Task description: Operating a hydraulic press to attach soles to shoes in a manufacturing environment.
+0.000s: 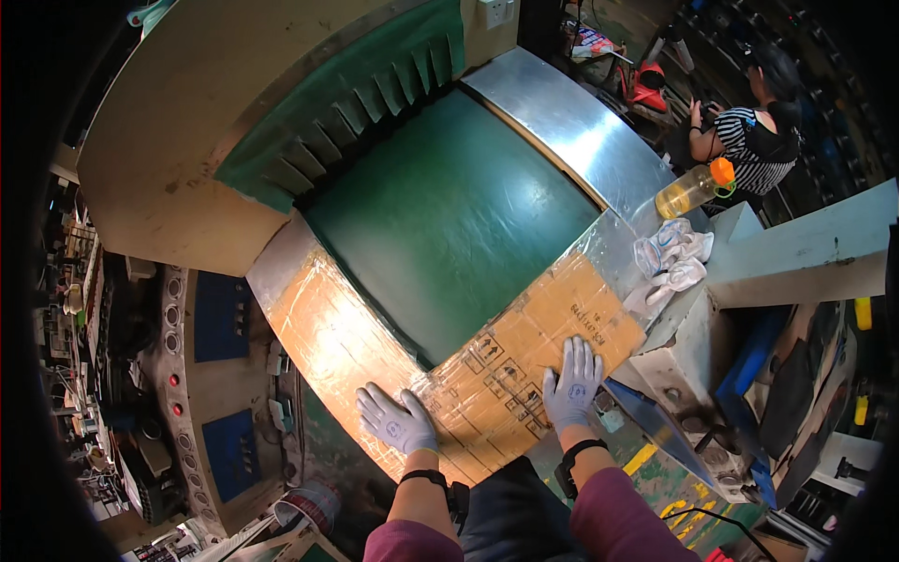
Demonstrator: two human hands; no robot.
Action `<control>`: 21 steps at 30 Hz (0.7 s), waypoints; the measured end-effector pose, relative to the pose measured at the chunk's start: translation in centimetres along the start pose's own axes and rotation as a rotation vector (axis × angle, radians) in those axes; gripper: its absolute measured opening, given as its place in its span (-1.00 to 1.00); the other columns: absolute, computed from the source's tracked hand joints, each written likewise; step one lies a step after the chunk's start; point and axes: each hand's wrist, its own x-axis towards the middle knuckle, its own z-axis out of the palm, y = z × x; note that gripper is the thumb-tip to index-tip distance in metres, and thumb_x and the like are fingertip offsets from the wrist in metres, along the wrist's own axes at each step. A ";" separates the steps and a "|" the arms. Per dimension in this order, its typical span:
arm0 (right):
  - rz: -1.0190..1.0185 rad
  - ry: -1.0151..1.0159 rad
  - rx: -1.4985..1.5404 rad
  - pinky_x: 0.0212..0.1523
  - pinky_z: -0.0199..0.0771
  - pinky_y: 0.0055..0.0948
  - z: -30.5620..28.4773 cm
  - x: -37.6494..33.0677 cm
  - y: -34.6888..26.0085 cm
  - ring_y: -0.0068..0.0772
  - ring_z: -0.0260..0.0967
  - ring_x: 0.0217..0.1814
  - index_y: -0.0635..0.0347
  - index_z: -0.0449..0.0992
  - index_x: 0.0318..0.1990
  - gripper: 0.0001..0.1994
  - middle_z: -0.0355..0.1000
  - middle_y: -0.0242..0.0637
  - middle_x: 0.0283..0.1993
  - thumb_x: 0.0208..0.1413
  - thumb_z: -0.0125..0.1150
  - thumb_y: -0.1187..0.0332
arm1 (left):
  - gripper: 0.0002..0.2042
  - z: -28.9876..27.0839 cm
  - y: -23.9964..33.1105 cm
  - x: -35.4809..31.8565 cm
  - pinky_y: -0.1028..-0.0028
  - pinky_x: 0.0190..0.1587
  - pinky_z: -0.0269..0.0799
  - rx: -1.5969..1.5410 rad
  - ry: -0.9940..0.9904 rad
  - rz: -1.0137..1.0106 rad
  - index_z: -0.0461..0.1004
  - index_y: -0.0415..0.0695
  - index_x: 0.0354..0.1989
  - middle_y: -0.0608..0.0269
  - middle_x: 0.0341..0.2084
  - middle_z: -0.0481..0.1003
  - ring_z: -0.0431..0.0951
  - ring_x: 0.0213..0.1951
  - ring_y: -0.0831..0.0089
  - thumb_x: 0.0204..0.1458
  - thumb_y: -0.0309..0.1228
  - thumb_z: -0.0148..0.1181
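Both my hands wear pale grey gloves and lie flat on cardboard [449, 393] that covers the near rim of a machine under clear tape. My left hand [397, 421] rests near the front corner, fingers stretched out and pointing up and left. On the printed part at the right, my right hand [573, 382] is spread with its fingers pointing away from me. Neither hand holds anything. Beyond the cardboard lies a smooth green conveyor belt [449, 215], which runs under a slit green curtain [365, 103].
On the right side stand a bottle with an orange cap [688, 190] and crumpled white gloves [676, 253]. A metal plate [571, 122] edges the belt. Another person [749, 140] works at the far right. A panel with round gauges and red lights [178, 393] is at left.
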 end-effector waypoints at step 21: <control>-0.027 0.035 -0.021 0.42 -0.07 0.05 0.2 0.0 -0.1 -0.01 0.12 0.39 0.27 0.28 0.27 -0.35 0.24 -0.04 0.33 0.02 0.12 0.12 | -0.31 -0.1 -0.1 0.2 0.06 0.45 -0.25 -0.001 -0.013 -0.008 0.04 -0.21 0.41 -0.09 0.43 0.00 -0.06 0.45 0.00 0.14 -0.12 -0.05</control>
